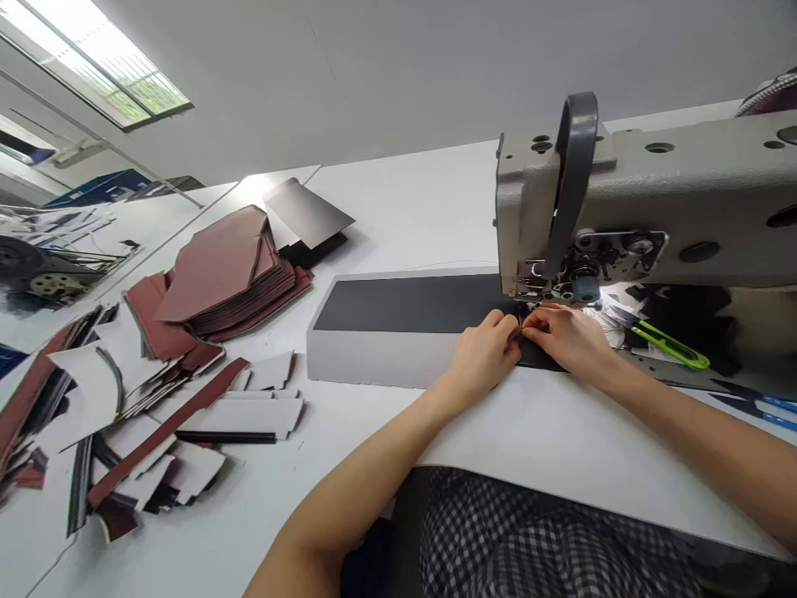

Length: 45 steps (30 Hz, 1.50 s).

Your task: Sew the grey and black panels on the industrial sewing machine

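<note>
A long grey panel with a black strip lying along it reaches under the head of a sewing machine. Just in front of the needle area, my left hand rests on the panel's right end, thumb and fingertips pinched together. My right hand meets it from the other side, its fingers also closed in a pinch. The two sets of fingertips nearly touch. What they grip is too small and too covered to make out. The presser foot and needle are partly hidden behind the fingers.
A green utility knife lies on the machine bed right of my right hand. Blue-handled tools sit at the right edge. Stacked maroon pieces, dark sheets and a heap of white and maroon cut pieces cover the left.
</note>
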Each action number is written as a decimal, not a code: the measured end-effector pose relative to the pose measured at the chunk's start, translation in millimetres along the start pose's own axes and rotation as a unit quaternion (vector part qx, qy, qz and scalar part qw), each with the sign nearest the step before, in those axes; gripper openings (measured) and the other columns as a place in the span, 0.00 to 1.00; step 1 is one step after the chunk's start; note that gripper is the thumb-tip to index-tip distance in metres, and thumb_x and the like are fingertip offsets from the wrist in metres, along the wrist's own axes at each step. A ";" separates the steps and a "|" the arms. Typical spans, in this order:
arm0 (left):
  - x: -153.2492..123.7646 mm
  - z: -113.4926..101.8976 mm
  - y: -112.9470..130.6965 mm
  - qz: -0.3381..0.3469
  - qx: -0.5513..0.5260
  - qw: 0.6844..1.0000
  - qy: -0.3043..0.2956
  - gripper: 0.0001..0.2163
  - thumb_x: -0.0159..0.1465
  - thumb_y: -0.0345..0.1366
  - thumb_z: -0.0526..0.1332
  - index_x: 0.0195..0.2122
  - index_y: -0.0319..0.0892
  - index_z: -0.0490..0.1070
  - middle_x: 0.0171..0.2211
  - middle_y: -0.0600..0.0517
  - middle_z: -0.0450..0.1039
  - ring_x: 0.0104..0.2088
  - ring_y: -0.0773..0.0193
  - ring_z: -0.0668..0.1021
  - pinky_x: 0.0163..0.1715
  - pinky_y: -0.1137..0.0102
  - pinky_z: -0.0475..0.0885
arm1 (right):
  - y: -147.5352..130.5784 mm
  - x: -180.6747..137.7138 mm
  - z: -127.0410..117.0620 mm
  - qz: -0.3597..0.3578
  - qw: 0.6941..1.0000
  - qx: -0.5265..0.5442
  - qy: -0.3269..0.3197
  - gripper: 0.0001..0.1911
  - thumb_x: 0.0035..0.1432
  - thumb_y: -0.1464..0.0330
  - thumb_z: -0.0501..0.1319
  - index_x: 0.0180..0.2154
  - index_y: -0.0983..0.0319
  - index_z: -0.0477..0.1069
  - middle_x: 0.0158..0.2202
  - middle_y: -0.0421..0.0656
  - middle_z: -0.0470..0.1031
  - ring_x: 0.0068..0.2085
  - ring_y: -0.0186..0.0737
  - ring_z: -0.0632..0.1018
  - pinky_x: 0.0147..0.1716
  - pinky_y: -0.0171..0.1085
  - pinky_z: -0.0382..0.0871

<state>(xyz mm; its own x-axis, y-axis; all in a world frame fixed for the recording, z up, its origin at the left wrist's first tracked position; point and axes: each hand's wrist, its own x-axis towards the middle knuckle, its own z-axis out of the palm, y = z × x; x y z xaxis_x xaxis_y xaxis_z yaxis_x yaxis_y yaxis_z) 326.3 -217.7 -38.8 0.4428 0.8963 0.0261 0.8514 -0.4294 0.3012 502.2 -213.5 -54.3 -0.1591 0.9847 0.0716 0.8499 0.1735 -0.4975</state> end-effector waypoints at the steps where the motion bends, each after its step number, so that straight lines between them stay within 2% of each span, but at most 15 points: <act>1: -0.7 1.5 -1.9 0.009 -0.007 1.000 0.004 0.07 0.66 0.31 0.56 0.41 0.44 0.73 0.42 0.53 0.74 0.29 0.66 0.77 0.29 0.71 0.67 | -1.5 1.3 -0.5 0.009 1.000 -0.003 -0.004 0.09 0.62 0.66 0.59 0.31 0.56 0.76 0.35 0.37 0.78 0.34 0.37 0.76 0.30 0.35 0.59; 5: -3.8 7.7 -9.5 0.063 0.000 0.998 0.012 0.10 0.69 0.31 0.54 0.43 0.45 0.76 0.42 0.51 0.74 0.32 0.66 0.77 0.32 0.71 0.70 | -5.7 3.9 -1.0 0.029 0.999 -0.019 -0.015 0.10 0.63 0.67 0.57 0.31 0.56 0.76 0.37 0.37 0.78 0.35 0.36 0.75 0.31 0.34 0.59; 9: -4.6 7.7 -18.5 0.138 0.055 0.989 0.015 0.14 0.74 0.35 0.49 0.47 0.43 0.76 0.40 0.49 0.73 0.34 0.63 0.77 0.32 0.70 0.71 | -11.8 1.3 0.5 0.034 0.998 -0.052 -0.018 0.10 0.64 0.68 0.56 0.32 0.58 0.75 0.36 0.39 0.77 0.34 0.37 0.74 0.30 0.35 0.57; 13: -1.5 4.9 -30.6 0.247 0.093 0.963 0.057 0.17 0.75 0.40 0.48 0.48 0.41 0.75 0.39 0.47 0.74 0.38 0.61 0.75 0.40 0.67 0.74 | -19.3 -7.1 6.4 0.008 0.994 -0.103 -0.018 0.11 0.65 0.74 0.52 0.38 0.62 0.74 0.42 0.46 0.76 0.33 0.37 0.74 0.28 0.36 0.54; 16: 0.2 6.7 -37.1 0.279 0.074 0.953 0.095 0.16 0.75 0.41 0.50 0.46 0.40 0.76 0.39 0.48 0.75 0.38 0.63 0.75 0.41 0.69 0.74 | -19.5 -13.1 11.7 -0.008 0.991 -0.134 -0.014 0.14 0.67 0.75 0.49 0.42 0.65 0.74 0.44 0.49 0.75 0.31 0.37 0.74 0.27 0.37 0.52; 20: -1.3 12.4 -39.9 0.276 0.040 0.950 0.141 0.13 0.74 0.40 0.53 0.43 0.41 0.76 0.38 0.50 0.77 0.35 0.64 0.74 0.38 0.71 0.73 | -14.1 -17.7 15.7 -0.026 0.989 -0.144 -0.006 0.17 0.72 0.68 0.46 0.44 0.63 0.73 0.45 0.47 0.74 0.36 0.38 0.76 0.28 0.36 0.54; 24: -3.8 16.3 -40.3 0.266 0.033 0.950 0.158 0.13 0.74 0.40 0.54 0.44 0.42 0.77 0.38 0.50 0.77 0.34 0.65 0.73 0.37 0.71 0.73 | -15.3 -19.1 16.9 -0.023 0.986 -0.162 -0.012 0.19 0.72 0.71 0.44 0.43 0.65 0.73 0.46 0.50 0.73 0.35 0.39 0.75 0.27 0.38 0.52; 27: -4.4 17.6 -40.3 0.263 0.042 0.951 0.159 0.14 0.74 0.41 0.53 0.46 0.42 0.77 0.39 0.49 0.77 0.34 0.65 0.73 0.38 0.70 0.73 | -19.8 -13.5 13.9 -0.003 0.986 -0.164 -0.022 0.16 0.69 0.73 0.46 0.43 0.66 0.72 0.44 0.51 0.74 0.32 0.39 0.74 0.26 0.39 0.50; 31: -4.3 18.9 -40.3 0.261 0.053 0.953 0.145 0.16 0.75 0.41 0.52 0.49 0.41 0.77 0.39 0.48 0.77 0.35 0.63 0.74 0.38 0.68 0.74 | -22.1 -1.2 6.4 0.022 0.989 -0.137 -0.046 0.09 0.65 0.73 0.52 0.37 0.63 0.71 0.37 0.46 0.76 0.30 0.39 0.74 0.27 0.37 0.53; 34: -3.7 19.9 -41.1 0.249 0.053 0.958 0.133 0.16 0.74 0.43 0.52 0.50 0.42 0.77 0.44 0.47 0.78 0.43 0.59 0.76 0.43 0.64 0.75 | -20.7 5.2 4.2 0.039 0.992 -0.115 -0.040 0.07 0.65 0.71 0.54 0.38 0.62 0.70 0.38 0.46 0.76 0.32 0.40 0.75 0.28 0.37 0.56; 37: -2.7 19.9 -43.1 0.256 0.040 0.959 0.117 0.17 0.75 0.43 0.51 0.52 0.43 0.76 0.53 0.47 0.77 0.57 0.54 0.74 0.56 0.58 0.71 | -16.9 9.2 4.9 0.039 0.994 -0.096 -0.025 0.05 0.63 0.70 0.56 0.37 0.61 0.71 0.36 0.44 0.77 0.33 0.40 0.75 0.29 0.36 0.59; 39: -1.9 19.1 -44.5 0.263 0.033 0.959 0.100 0.17 0.75 0.42 0.50 0.54 0.42 0.75 0.55 0.48 0.76 0.60 0.54 0.72 0.61 0.56 0.68 | -12.2 9.3 4.8 0.025 0.996 -0.086 -0.014 0.06 0.63 0.70 0.57 0.34 0.60 0.72 0.34 0.42 0.77 0.33 0.39 0.75 0.30 0.36 0.62; 41: -1.1 17.9 -45.4 0.265 0.032 0.960 0.087 0.17 0.75 0.41 0.50 0.55 0.41 0.74 0.56 0.49 0.75 0.61 0.55 0.73 0.62 0.57 0.69 | -5.9 4.8 3.4 -0.003 0.997 -0.081 0.003 0.09 0.65 0.70 0.55 0.35 0.60 0.74 0.36 0.42 0.77 0.35 0.39 0.76 0.34 0.36 0.65; 45: 0.1 17.4 -45.9 0.271 0.035 0.958 0.090 0.16 0.74 0.40 0.52 0.55 0.41 0.73 0.56 0.50 0.76 0.60 0.56 0.74 0.61 0.61 0.71 | 6.9 -19.6 -0.2 -0.092 0.991 -0.091 0.031 0.19 0.67 0.74 0.48 0.49 0.62 0.75 0.46 0.46 0.76 0.43 0.39 0.77 0.42 0.36 0.69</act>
<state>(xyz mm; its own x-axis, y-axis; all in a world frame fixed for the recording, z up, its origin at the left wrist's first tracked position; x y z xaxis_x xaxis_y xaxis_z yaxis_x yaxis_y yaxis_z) 292.1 -199.8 -69.3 0.7749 0.5412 0.3265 0.5294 -0.8379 0.1326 511.3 -231.6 -59.0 -0.2923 0.9346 0.2027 0.8869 0.3442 -0.3081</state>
